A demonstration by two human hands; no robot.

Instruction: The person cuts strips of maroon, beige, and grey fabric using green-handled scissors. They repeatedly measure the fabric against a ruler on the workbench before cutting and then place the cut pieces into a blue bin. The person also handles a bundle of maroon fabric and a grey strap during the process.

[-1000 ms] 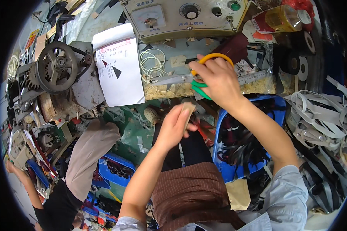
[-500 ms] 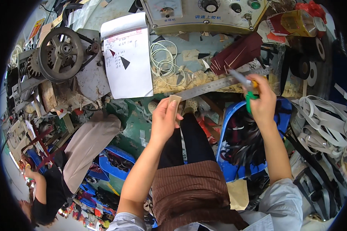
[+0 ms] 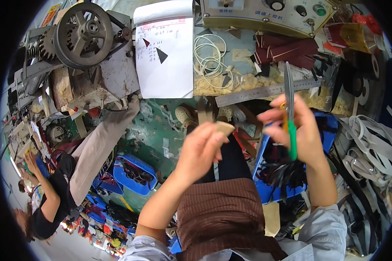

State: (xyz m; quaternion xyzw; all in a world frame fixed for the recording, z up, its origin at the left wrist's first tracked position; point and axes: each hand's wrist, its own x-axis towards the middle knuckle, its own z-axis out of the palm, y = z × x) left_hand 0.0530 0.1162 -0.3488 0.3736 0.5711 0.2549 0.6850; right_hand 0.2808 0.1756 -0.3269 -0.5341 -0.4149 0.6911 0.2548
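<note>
Tan flat piece (image 3: 224,128), pinched in left hand (image 3: 201,150) at frame centre, likely to leave end exposed. Green-and-yellow-handled metal scissors (image 3: 290,106), loosely grasped in right hand (image 3: 307,126), right of centre, blades upward, presumably for safety.

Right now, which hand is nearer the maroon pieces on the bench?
Right. The right hand is below the maroon pieces in view; the left hand is lower, farther left.

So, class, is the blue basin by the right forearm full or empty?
Not empty: dark strips lie inside the blue basin. The right hand hides part; whether it's full I cannot tell.
</note>
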